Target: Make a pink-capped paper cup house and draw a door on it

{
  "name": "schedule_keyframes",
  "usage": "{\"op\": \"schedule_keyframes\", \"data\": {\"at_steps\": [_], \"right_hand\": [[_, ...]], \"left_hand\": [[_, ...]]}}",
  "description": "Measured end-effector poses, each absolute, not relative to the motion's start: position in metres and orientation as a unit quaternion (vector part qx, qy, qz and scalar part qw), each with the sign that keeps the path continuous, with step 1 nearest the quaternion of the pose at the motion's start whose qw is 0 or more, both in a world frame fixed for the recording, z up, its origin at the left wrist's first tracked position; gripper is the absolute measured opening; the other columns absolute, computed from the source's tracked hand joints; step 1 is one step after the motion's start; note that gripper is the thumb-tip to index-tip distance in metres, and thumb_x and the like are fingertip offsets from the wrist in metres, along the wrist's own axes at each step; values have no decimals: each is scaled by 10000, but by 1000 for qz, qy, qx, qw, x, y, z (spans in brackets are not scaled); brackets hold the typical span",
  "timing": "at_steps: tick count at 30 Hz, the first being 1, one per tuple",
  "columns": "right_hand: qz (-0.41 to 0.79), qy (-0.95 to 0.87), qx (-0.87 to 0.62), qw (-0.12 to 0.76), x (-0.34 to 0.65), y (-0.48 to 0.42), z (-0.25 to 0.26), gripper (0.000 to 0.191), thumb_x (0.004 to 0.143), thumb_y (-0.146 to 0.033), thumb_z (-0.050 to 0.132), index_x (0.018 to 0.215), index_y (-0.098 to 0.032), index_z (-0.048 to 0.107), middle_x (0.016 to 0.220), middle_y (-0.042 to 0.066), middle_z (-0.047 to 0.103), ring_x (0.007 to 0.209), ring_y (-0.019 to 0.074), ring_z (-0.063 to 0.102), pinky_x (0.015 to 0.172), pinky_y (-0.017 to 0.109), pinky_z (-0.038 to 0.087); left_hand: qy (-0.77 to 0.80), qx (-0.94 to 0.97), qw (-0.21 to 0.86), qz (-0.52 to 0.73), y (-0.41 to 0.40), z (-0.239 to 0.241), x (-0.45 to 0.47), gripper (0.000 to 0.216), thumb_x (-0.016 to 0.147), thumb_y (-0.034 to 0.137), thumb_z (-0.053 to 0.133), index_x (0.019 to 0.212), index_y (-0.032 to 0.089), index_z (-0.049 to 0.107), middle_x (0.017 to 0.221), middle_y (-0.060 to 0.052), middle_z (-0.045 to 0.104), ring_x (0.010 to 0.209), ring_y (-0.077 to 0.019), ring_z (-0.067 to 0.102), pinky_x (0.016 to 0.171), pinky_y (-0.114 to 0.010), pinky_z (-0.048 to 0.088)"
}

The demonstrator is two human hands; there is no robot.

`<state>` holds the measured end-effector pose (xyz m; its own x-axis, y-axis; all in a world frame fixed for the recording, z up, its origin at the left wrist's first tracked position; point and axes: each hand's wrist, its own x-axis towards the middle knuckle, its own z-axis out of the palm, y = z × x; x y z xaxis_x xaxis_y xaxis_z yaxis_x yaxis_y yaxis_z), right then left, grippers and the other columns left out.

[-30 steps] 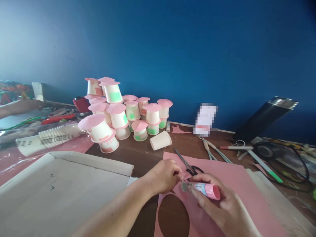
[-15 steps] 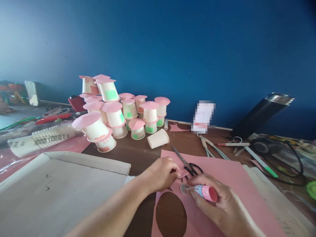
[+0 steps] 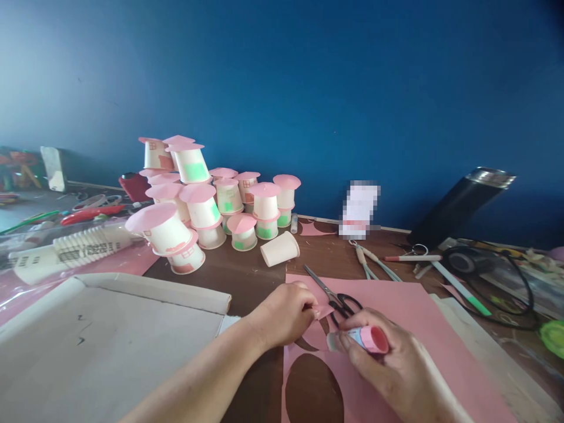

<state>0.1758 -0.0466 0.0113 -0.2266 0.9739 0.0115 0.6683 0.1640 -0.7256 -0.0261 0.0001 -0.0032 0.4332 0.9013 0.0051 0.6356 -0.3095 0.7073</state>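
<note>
A small piece of pink paper (image 3: 325, 310) is pinched in the curled fingers of my left hand (image 3: 288, 314). My right hand (image 3: 394, 367) is wrapped round a glue stick (image 3: 373, 339) with a pink end, tilted with its clear end toward my left hand. Both hands are over a large pink paper sheet (image 3: 396, 296), which has round holes cut through it. Black-handled scissors (image 3: 328, 291) lie on the sheet just beyond my fingers. Whether the clear end touches the pinched paper I cannot tell.
Stacked paper cups with pink roofs (image 3: 200, 202) stand at the back left. A plain paper cup (image 3: 280, 249) lies on its side. An open cardboard box (image 3: 132, 329) is at left. Pliers (image 3: 368, 261), a marker (image 3: 462, 288) and a black bottle (image 3: 462, 205) are at right.
The pink sheet and its round hole have shifted slightly to the right, and a second cut-out shows more beside my left hand. Both hands keep their holds. The whole view has shifted a little.
</note>
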Motion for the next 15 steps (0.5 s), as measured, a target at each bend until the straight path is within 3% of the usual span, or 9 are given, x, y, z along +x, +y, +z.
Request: {"op": "schedule_keyframes", "data": {"at_steps": [7, 11, 15], "right_hand": [[301, -713, -549, 316, 174, -45, 14, 202, 849, -425, 588, 914, -258, 681, 909, 9, 750, 811, 197, 709, 712, 240, 552], [289, -711, -533, 356, 171, -47, 17, 197, 853, -435, 603, 891, -265, 694, 887, 15, 745, 796, 201, 705, 771, 260, 557], [271, -687, -537, 408, 171, -52, 20, 133, 824, -398, 651, 867, -278, 689, 857, 3, 729, 662, 172, 687, 704, 249, 567]], "left_hand": [[500, 775, 334, 195, -3, 3, -24, 224, 830, 236, 530, 629, 181, 613, 757, 0, 582, 679, -125, 549, 622, -232, 394], [498, 775, 340, 189, -2, 2, -26, 245, 827, 219, 529, 590, 180, 579, 715, 11, 577, 672, -125, 545, 624, -239, 389], [492, 777, 347, 184, 0, 0, -29, 270, 830, 226, 526, 565, 177, 545, 716, 11, 577, 660, -123, 541, 597, -242, 379]]}}
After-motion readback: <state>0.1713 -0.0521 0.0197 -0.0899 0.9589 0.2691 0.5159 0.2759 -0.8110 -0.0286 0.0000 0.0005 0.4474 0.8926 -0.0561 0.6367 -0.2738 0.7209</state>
